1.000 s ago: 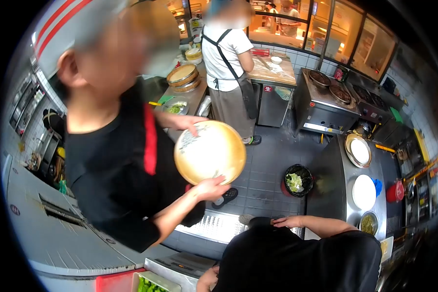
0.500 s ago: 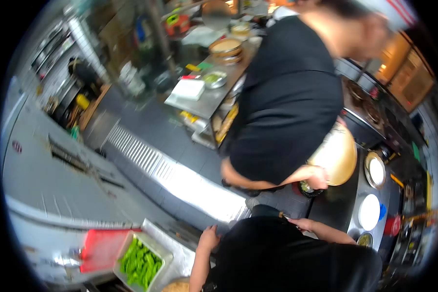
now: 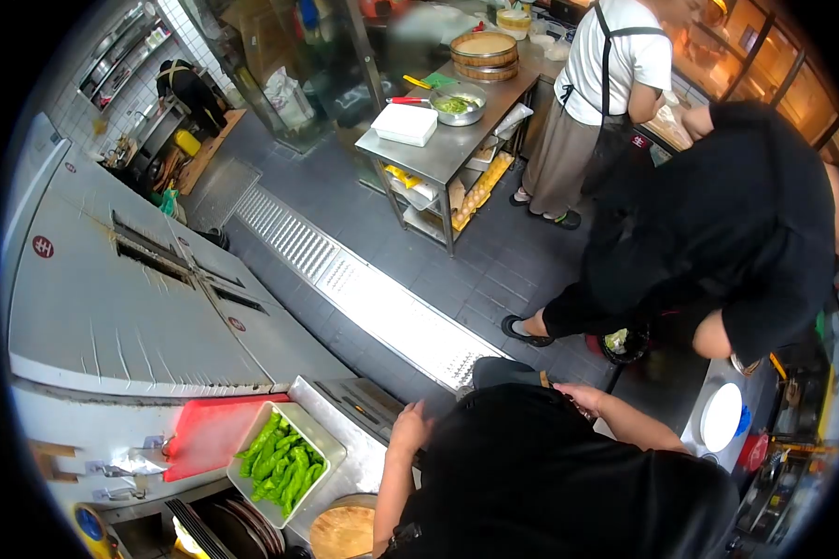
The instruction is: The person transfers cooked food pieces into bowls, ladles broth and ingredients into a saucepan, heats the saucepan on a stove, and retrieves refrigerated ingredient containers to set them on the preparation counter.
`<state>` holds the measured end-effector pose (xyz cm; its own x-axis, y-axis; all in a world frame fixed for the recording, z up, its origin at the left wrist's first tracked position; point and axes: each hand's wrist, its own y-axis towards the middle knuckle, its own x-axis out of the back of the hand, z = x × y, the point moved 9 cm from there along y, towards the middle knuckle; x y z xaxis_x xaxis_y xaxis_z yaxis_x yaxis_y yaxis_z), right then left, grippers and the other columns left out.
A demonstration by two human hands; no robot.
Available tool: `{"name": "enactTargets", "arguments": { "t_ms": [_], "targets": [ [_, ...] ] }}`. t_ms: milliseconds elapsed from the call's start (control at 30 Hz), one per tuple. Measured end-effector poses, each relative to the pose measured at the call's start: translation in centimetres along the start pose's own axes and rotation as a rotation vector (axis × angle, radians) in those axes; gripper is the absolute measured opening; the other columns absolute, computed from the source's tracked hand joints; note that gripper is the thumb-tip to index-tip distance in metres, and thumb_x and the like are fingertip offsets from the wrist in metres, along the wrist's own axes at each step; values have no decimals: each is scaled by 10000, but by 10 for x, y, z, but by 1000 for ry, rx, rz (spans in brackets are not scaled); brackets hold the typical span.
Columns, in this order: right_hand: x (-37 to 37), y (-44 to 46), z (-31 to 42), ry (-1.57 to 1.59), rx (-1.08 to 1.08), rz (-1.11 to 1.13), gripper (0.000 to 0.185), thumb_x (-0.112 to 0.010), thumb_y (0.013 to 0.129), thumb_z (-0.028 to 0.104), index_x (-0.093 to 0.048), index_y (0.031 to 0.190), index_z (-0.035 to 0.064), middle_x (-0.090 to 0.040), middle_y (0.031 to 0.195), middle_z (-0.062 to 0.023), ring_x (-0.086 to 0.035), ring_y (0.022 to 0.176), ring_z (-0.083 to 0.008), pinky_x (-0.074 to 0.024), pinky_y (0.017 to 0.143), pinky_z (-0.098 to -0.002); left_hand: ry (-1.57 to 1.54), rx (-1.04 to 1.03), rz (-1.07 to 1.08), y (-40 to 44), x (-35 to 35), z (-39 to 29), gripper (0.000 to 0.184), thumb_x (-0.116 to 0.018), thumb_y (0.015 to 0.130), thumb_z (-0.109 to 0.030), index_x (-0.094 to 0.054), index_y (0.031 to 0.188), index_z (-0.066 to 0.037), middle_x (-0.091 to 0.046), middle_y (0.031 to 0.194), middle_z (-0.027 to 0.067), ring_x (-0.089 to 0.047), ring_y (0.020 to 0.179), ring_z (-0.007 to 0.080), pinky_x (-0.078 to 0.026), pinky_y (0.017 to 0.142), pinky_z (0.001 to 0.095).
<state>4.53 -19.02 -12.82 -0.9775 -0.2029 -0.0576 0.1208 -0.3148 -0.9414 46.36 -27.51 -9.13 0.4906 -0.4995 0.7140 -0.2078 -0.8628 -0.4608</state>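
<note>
My left hand (image 3: 407, 429) is at the left of my black-clad torso, near the steel counter's edge. Its fingers are partly smeared and nothing shows in them. At my waist on the other side, my right hand (image 3: 583, 399) has curled fingers, partly hidden by my shirt. Whatever they may hold I cannot make out; a small tan piece (image 3: 543, 379) shows beside them. Nearest my left hand stand a rectangular tub (image 3: 332, 445) of green peppers (image 3: 280, 466) and a round wooden board (image 3: 345, 529). A red cutting board (image 3: 207, 433) leans behind the tub.
A tall grey refrigerator (image 3: 84, 279) lines the left. A metal drain grate (image 3: 364, 303) crosses the floor. Ahead, a steel table (image 3: 419, 158) holds a white box, a bowl and bamboo steamers (image 3: 485, 53). A co-worker in black (image 3: 708, 214) bends close on the right; two others stand farther off.
The co-worker in black has moved to the right, and the large round tan tray in their hand is out of sight. Another person in white now shows. My hands have hardly moved.
</note>
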Motion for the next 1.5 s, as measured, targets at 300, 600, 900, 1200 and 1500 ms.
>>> {"name": "enactTargets", "arguments": {
  "t_ms": [300,600,900,1200,1500],
  "targets": [
    [19,27,135,64,467,-122,608,-670,963,356,-496,1449,35,-603,1355,-85,-584,1190,-191,-476,986,-336,20,2,45,34,-3,20,605,-731,862,-246,-540,1390,-23,-558,1382,243,-553,1256,402,-467,1056,446],
    [5,117,446,443,667,31,432,-604,1012,272,-546,1345,4,-615,1285,-157,-634,1135,-243,-536,953,-354,-80,125,-38,110,88,30,527,-720,869,-204,-566,1346,-40,-585,1332,234,-580,1200,414,-489,1017,449],
    [43,305,776,440,697,-351,419,-696,931,264,-567,1233,5,-642,1004,-90,-649,826,-193,-579,714,-339,-167,365,-45,203,184,31,559,-707,893,-261,-555,1363,0,-573,1362,239,-558,1245,401,-465,1052,441],
    [55,314,846,403,661,-527,427,-799,854,210,-590,1159,-6,-667,886,-77,-608,636,-145,-548,565,-280,-185,302,18,287,232,60,540,-634,911,-239,-532,1379,8,-576,1345,262,-547,1264,401,-450,1066,435],
    [40,308,845,461,621,-420,411,-773,891,171,-586,1233,39,-657,934,-40,-601,729,-112,-561,642,-259,-260,179,34,396,303,168,536,-702,881,-245,-563,1336,3,-615,1262,274,-600,1142,455,-507,960,475]
  ]
}}
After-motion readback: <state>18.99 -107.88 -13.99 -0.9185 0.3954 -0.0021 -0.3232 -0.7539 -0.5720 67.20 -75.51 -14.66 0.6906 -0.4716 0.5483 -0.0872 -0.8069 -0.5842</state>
